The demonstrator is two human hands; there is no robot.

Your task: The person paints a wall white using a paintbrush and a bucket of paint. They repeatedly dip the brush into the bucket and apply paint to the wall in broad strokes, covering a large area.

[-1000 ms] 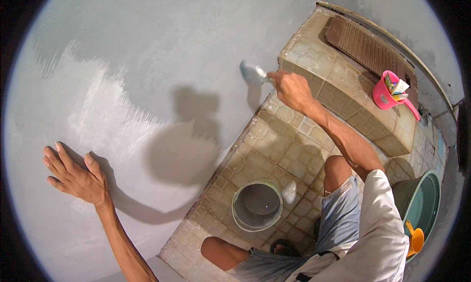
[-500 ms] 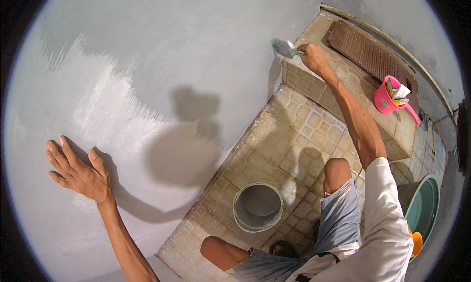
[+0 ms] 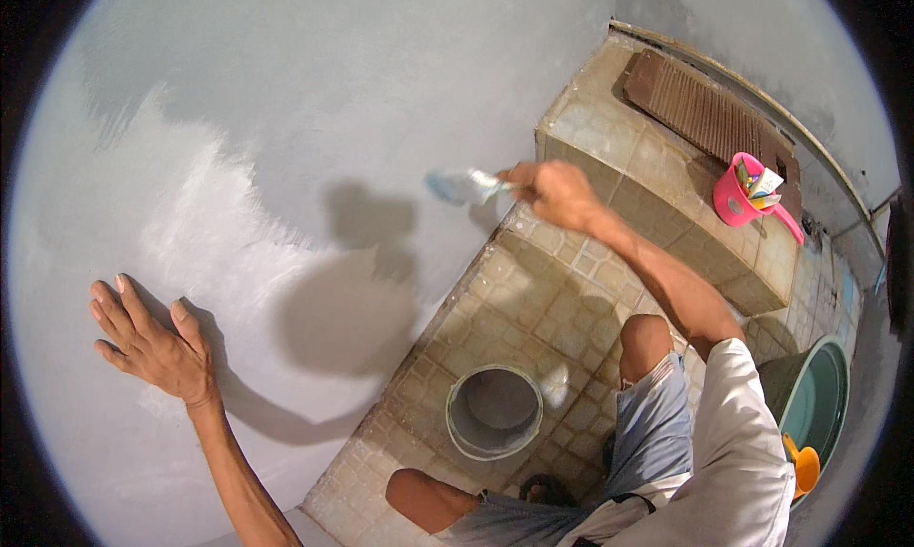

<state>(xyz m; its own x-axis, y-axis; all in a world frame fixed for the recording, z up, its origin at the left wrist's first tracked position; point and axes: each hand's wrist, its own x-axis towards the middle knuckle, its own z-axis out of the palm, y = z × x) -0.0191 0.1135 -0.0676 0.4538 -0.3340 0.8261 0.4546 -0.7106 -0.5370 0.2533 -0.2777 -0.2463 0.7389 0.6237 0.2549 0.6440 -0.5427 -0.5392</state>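
My right hand (image 3: pixel 560 193) is closed round the handle of a paintbrush (image 3: pixel 462 186). The brush is blurred by motion, its bristles pointing left at the grey wall (image 3: pixel 381 80); whether they touch it I cannot tell. Against a paler part of the same wall, my left hand (image 3: pixel 152 342) lies flat with its fingers spread and holds nothing. Between my knees on the tiled floor stands a round bucket (image 3: pixel 495 452) with grey liquid inside. Darker grey paint covers the upper wall, and a whitish patch (image 3: pixel 205 195) with streaky edges shows above my left hand.
A tiled ledge (image 3: pixel 609 180) runs along the right, bearing a brown ridged washboard (image 3: pixel 705 99) and a pink dipper (image 3: pixel 735 204) filled with small packets. At the lower right stands a large green tub (image 3: pixel 826 395) with an orange dipper (image 3: pixel 806 471) at its rim.
My right hand has swung the paintbrush down and to the left, from beside the ledge's corner to lower along the wall. My left hand stays in place.
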